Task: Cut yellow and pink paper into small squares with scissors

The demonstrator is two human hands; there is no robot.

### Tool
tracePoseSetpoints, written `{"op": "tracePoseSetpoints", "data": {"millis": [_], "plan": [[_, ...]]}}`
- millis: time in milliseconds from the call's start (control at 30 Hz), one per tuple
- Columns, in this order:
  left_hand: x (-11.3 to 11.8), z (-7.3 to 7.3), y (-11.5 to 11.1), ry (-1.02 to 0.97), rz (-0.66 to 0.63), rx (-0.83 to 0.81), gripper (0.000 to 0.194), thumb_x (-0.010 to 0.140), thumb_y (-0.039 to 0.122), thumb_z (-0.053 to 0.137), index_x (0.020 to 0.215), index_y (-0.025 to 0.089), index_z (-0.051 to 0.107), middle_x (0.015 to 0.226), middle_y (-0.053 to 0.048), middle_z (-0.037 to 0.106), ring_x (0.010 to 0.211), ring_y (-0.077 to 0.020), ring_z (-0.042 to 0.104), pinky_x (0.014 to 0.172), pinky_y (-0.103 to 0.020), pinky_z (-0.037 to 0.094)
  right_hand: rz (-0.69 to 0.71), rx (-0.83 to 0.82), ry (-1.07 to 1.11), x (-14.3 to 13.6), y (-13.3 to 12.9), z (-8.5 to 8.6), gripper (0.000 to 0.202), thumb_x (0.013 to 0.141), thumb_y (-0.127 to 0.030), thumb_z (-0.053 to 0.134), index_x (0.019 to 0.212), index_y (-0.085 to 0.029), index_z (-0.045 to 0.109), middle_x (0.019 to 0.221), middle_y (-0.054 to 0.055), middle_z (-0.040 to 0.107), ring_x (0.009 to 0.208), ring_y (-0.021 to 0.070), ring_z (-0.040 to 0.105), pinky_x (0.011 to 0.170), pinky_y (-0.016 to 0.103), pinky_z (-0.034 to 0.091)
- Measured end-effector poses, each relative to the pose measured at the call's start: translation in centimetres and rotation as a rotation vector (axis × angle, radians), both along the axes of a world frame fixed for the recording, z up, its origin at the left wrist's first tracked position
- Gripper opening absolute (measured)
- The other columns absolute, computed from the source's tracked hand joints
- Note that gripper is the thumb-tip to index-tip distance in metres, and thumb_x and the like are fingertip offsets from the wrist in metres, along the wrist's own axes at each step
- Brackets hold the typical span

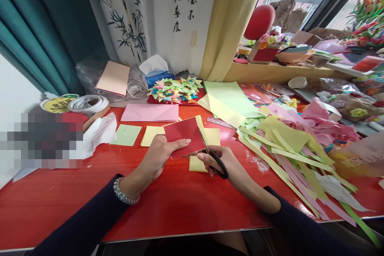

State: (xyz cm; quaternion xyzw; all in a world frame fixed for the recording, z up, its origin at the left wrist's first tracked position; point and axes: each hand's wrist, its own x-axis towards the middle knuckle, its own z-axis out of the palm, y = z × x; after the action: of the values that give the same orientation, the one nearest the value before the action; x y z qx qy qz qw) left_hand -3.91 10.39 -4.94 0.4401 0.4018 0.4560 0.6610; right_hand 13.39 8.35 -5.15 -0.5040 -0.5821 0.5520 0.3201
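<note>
In dark sleeves (82, 213), pinched red paper (185, 130) in left grip (154, 158); clasped scissors (221, 163) in right grip (234, 165), with blades at paper's right edge, above counter (168, 208).

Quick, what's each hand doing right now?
Left hand: closed, holding the red paper, thumb on top.
Right hand: closed, holding the black-handled scissors at the red paper's edge.

On the bench (144, 212), paper strips (288, 160) lie right of the scissors (223, 165), tissue (100, 134) left, paper stars (175, 90) behind.
</note>
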Motion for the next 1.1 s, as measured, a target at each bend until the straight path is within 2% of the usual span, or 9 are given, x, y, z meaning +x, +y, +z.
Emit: {"op": "tracePoseSetpoints", "data": {"millis": [133,400,467,533,633,700,767,900,1100], "plan": [[0.1,-0.2,0.0,-0.003,-0.019,-0.042,0.007,0.067,0.020,0.069,0.072,0.015,0.068,0.073,-0.003,0.071,0.069,-0.0169,0.065,0.068,-0.028,0.052,0.008,0.012,-0.005,0.1,0.0,-0.1,0.044,0.072,-0.054,0.060,0.053,-0.017,0.045,0.045,-0.003,0.045,0.041,0.0070,0.038,0.042,0.022,0.028],[0.2,-0.3,0.0,0.010,0.007,-0.015,0.006,0.068,0.019,0.070,0.069,0.014,0.066,0.072,-0.002,0.071,0.067,-0.0143,0.063,0.066,-0.025,0.051,-0.023,-0.009,0.059,-0.2,0.0,-0.5,0.041,0.070,-0.052,0.063,0.056,-0.017,0.045,0.045,-0.004,0.043,0.040,0.0070,0.040,0.041,0.022,0.028],[0.2,-0.3,-0.1,0.001,-0.012,-0.041,0.009,0.068,0.022,0.070,0.070,0.014,0.066,0.072,-0.003,0.071,0.067,-0.0158,0.064,0.065,-0.027,0.052,-0.036,-0.043,0.075,-0.2,0.1,-0.4,0.039,0.069,-0.052,0.063,0.069,-0.016,0.051,0.047,-0.005,0.046,0.040,0.0070,0.039,0.040,0.022,0.027],[0.3,-0.3,-0.2,-0.003,-0.019,-0.051,0.011,0.068,0.024,0.070,0.070,0.014,0.066,0.070,-0.003,0.070,0.065,-0.0160,0.064,0.063,-0.027,0.052,-0.055,-0.063,0.104,-0.2,0.1,-0.4,0.047,0.069,-0.050,0.065,0.098,-0.014,0.052,0.050,-0.006,0.048,0.041,0.0075,0.038,0.040,0.021,0.027],[0.3,-0.4,-0.2,0.000,-0.012,-0.023,0.012,0.069,0.024,0.070,0.068,0.014,0.065,0.069,-0.002,0.070,0.063,-0.0145,0.063,0.063,-0.026,0.051,-0.076,-0.043,0.171,-0.3,0.1,-0.6,0.082,0.069,-0.043,0.068,0.134,-0.017,0.025,0.052,-0.008,0.049,0.043,0.0086,0.041,0.042,0.021,0.031],[0.3,-0.5,-0.1,0.003,-0.012,-0.011,0.012,0.069,0.025,0.070,0.068,0.014,0.065,0.070,-0.002,0.070,0.064,-0.0142,0.063,0.064,-0.026,0.051,-0.082,-0.020,0.212,-0.3,0.0,-0.9,0.091,0.070,-0.041,0.068,0.140,-0.019,0.013,0.052,-0.009,0.049,0.043,0.0089,0.041,0.043,0.021,0.033],[0.3,-0.5,-0.1,0.013,-0.011,-0.012,0.012,0.069,0.025,0.070,0.068,0.015,0.066,0.071,-0.002,0.070,0.065,-0.0144,0.063,0.064,-0.025,0.050,-0.078,-0.015,0.226,-0.3,0.1,-1.0,0.093,0.071,-0.041,0.067,0.141,-0.019,0.010,0.051,-0.009,0.049,0.043,0.0089,0.041,0.043,0.021,0.033],[0.4,-0.3,-0.3,0.049,-0.046,-0.029,0.013,0.069,0.027,0.069,0.067,0.015,0.067,0.065,-0.001,0.069,0.062,-0.0157,0.064,0.062,-0.026,0.050,-0.073,-0.031,0.158,-0.2,0.2,-1.0,0.091,0.073,-0.044,0.064,0.141,-0.016,0.011,0.052,-0.007,0.050,0.044,0.0091,0.042,0.042,0.020,0.030],[0.5,-0.3,-0.4,0.030,-0.030,-0.027,0.012,0.069,0.027,0.069,0.066,0.016,0.067,0.064,-0.001,0.070,0.061,-0.0153,0.064,0.059,-0.025,0.050,-0.068,-0.001,0.198,-0.1,0.2,-1.1,0.089,0.073,-0.044,0.065,0.141,-0.021,0.012,0.056,-0.006,0.052,0.045,0.0091,0.043,0.043,0.021,0.032]]}}
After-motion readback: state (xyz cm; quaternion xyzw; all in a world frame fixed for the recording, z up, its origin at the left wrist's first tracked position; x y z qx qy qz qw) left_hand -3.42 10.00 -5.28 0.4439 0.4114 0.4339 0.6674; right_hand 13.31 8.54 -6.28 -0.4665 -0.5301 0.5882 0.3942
